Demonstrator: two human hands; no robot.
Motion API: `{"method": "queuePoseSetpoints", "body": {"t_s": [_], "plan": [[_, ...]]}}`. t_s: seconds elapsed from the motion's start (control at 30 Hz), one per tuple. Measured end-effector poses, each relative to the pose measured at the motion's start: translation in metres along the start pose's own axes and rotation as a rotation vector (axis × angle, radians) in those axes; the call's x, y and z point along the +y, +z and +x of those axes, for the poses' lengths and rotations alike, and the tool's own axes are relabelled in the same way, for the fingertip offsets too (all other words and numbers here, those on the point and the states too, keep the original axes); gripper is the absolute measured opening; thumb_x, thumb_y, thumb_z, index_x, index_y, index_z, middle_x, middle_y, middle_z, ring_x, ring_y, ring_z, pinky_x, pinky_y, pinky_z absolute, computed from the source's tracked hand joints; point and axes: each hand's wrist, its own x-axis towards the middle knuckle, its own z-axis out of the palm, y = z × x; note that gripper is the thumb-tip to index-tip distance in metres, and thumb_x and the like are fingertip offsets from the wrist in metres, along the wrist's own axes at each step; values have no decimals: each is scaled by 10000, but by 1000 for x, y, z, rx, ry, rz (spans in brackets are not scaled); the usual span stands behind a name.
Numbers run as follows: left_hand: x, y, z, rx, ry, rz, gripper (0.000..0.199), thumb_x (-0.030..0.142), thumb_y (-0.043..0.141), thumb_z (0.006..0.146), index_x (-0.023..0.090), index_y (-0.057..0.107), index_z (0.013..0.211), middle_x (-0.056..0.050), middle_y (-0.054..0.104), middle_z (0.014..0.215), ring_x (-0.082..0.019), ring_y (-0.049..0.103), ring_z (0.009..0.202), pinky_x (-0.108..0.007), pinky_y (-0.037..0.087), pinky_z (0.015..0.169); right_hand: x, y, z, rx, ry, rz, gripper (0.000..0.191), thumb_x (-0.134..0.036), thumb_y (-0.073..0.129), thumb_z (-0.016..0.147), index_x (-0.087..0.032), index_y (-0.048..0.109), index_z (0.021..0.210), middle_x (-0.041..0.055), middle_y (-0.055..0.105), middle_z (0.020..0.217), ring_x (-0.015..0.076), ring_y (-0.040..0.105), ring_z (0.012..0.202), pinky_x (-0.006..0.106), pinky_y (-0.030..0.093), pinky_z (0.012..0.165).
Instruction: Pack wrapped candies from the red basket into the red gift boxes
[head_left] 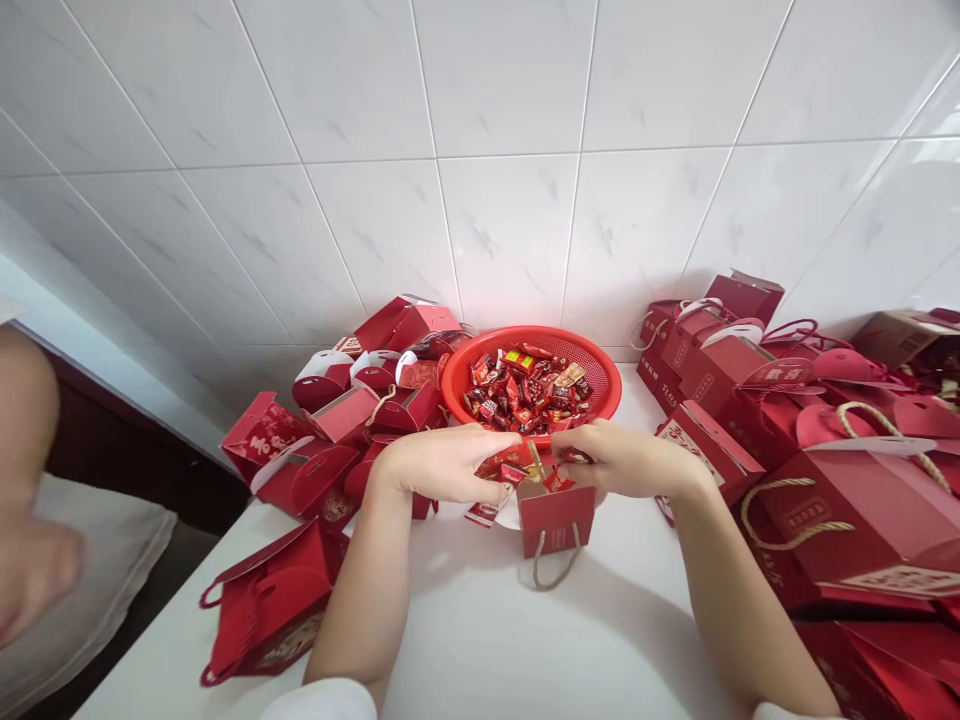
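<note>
Where grey-veined white wall tiles [510, 240] met the smooth white worktop [465, 620], a half-curled left hand [442, 462] grasped red-wrapped sweets [512, 474] beside a rope-handled red cardboard box [551, 515]; right hand [637, 460] bent over it, grip unclear.

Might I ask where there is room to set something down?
The white tabletop is bare between left forearm and right forearm, nearer than the small red rope-handled box; a narrower strip lies left of the red corded box. Red cardboard boxes crowd both sides of the round red plastic basket.
</note>
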Motion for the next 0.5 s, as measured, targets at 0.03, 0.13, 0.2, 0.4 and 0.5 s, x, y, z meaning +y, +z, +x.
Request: {"method": "queuePoseSetpoints", "body": {"t_s": [0.03,0.13,0.2,0.4,0.5], "plan": [[0,0,1,-8,-8,-1,156,256,567,817,181,577,954,-4,680,820,-156,616,719,-212,419,616,-1,-1,-1,2,14,19,142,-132,469,878,-162,608,887,24,649,798,118,523,642,231,353,580],[0,1,5,-31,-17,10,95,230,550,802,187,568,886,10,667,763,-148,600,692,-212,410,613,-2,-2,-3,-49,33,107,138,-165,511,877,-166,630,948,35,689,864,135,604,701,223,402,597],[0,3,9,-33,-33,45,53,216,556,773,187,550,817,12,647,734,-143,574,666,-214,392,583,0,-2,-5,-93,48,139,167,-163,529,863,-171,630,995,29,693,850,139,634,696,218,427,597],[4,8,15,-80,-52,131,48,206,567,709,194,542,748,32,547,626,-129,485,558,-235,315,480,2,2,-9,-100,85,163,373,-160,494,875,-188,545,1244,58,704,986,106,647,603,193,421,519],[5,10,15,-59,-62,104,209,196,559,709,196,588,916,32,581,685,-138,522,593,-224,359,509,-4,4,-9,-104,167,156,498,-102,508,815,-196,455,1301,42,705,895,117,657,593,181,405,490]]}}
